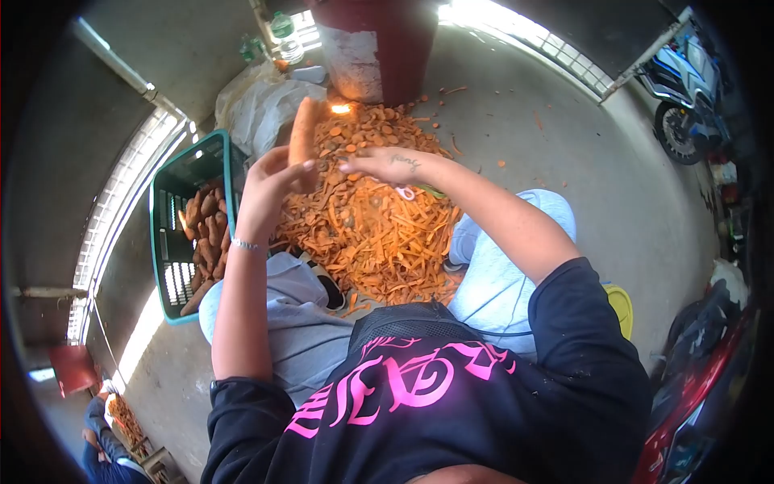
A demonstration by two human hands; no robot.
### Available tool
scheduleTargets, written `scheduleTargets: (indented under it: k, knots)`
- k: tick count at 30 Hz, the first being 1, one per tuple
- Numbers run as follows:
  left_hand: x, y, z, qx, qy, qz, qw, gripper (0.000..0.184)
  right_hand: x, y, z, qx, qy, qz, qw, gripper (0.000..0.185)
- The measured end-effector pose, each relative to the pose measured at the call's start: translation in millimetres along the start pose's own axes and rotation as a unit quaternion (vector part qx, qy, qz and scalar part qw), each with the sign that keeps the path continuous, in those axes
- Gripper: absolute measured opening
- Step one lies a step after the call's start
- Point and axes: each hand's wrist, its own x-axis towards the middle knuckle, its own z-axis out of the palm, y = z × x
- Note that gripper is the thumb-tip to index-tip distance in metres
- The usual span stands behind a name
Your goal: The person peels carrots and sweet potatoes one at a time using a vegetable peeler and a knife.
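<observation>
A large orange carrot (302, 133) stands nearly upright in my left hand (274, 173), with the fingers wrapped round its lower end. My right hand (377, 163) reaches in from the right, just beside the carrot. Its fingers point left and are partly hidden, so whether they hold anything is unclear. Below both hands lies a wide heap of orange peelings (387, 242), with round cut ends (363, 133) towards its far side. A small pink and white loop (405, 194) shows on the heap under my right wrist.
To the left, a green crate (161, 266) holds several unpeeled carrots (211, 230). Beyond the heap are a red drum (403, 48), a plastic bag (250, 109) and a clear bottle (289, 48). Another person (101, 440) sits far lower left. A motorcycle (685, 97) stands upper right.
</observation>
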Motion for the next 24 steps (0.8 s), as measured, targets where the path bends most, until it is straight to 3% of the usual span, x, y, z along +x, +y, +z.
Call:
scheduleTargets:
  k: [3,5,6,9,10,11,12,14,15,16,17,19,23,24]
  knots:
    - [1,-2,-4,-0.114,-0.013,-0.048,0.992,0.035,3,4,-3,0.055,-0.045,-0.013,0.997,0.091]
    - [1,-6,0,-0.208,-0.002,-0.042,0.977,0.031,1,4,4,0.296,0.038,-0.045,0.953,0.070]
    - [-1,-6,4,-0.234,0.009,-0.023,0.972,0.033,4,6,4,0.454,-0.008,-0.054,0.889,0.051]
    - [-11,7,26,-0.241,0.043,0.030,0.969,0.033,-14,-18,13,0.500,0.015,-0.093,0.861,0.049]
    - [-12,8,27,-0.233,0.044,0.036,0.971,0.033,-18,-23,11,0.531,-0.036,-0.099,0.841,0.041]
    - [-12,8,27,-0.225,0.045,0.042,0.973,0.032,-20,-24,10,0.530,-0.034,-0.108,0.840,0.037]
    - [-11,5,22,-0.201,0.030,0.046,0.978,0.045,-22,-25,9,0.529,-0.032,-0.117,0.840,0.034]
    - [-8,12,-3,-0.152,-0.081,0.047,0.984,0.063,-18,-13,2,0.552,-0.049,-0.147,0.820,0.024]
    - [-10,19,-14,-0.127,-0.134,0.047,0.982,0.072,-19,-12,-8,0.523,-0.037,-0.166,0.835,0.025]
    - [-17,37,-19,-0.107,-0.165,0.067,0.978,0.100,-22,-11,-19,0.495,-0.030,-0.179,0.850,0.027]
    - [-14,35,-31,-0.164,-0.210,0.063,0.962,0.109,-27,-14,-28,0.467,-0.022,-0.192,0.863,0.029]
    - [-15,42,-36,-0.177,-0.317,0.042,0.931,0.099,-36,-23,-34,0.399,0.010,-0.199,0.895,0.035]
    - [-16,24,0,0.119,-0.181,0.041,0.975,0.084,-39,-30,-19,0.290,0.038,-0.185,0.938,0.045]
    - [-21,28,12,0.142,-0.149,0.020,0.978,0.067,-39,-31,-14,0.258,0.064,-0.212,0.940,0.049]
